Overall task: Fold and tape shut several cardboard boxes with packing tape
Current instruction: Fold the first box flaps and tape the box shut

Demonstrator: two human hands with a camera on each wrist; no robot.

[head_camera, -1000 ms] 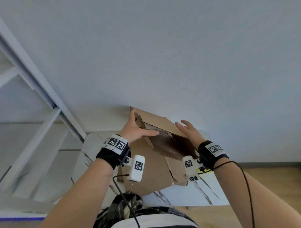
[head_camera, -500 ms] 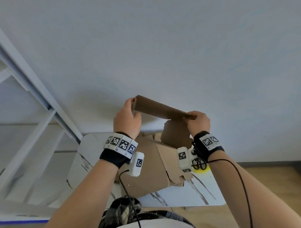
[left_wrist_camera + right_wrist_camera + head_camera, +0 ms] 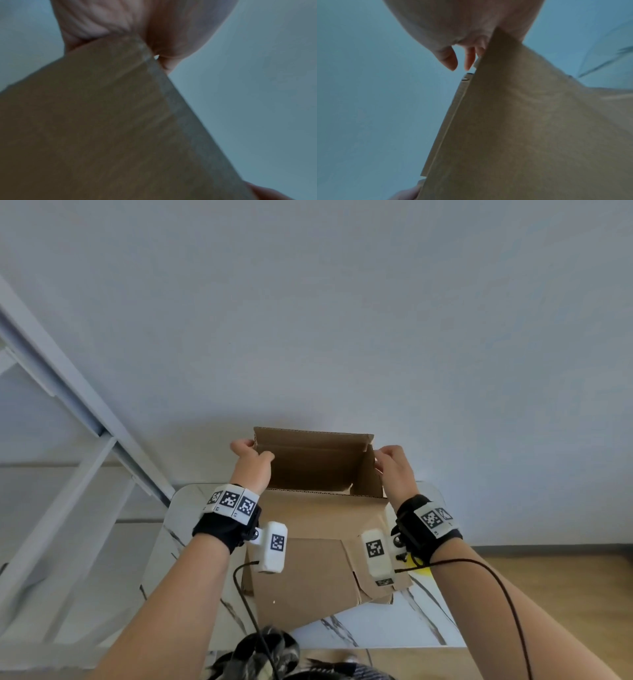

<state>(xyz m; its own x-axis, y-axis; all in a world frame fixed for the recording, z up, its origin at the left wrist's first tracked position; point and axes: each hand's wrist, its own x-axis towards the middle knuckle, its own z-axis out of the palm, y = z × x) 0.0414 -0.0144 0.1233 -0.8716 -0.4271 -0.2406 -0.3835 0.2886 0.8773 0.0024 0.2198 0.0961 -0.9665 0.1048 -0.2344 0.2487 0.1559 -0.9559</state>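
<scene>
Both hands' grip: cardboard box (image 3: 308,542) between them.

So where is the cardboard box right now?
In the head view the cardboard box sits centre frame, over the white marble-patterned table by the wall, open end up. The left hand and right hand grip its sides.

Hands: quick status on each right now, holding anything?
Left hand: grips the left top edge of the cardboard box.
Right hand: grips the box's right top edge.
</scene>
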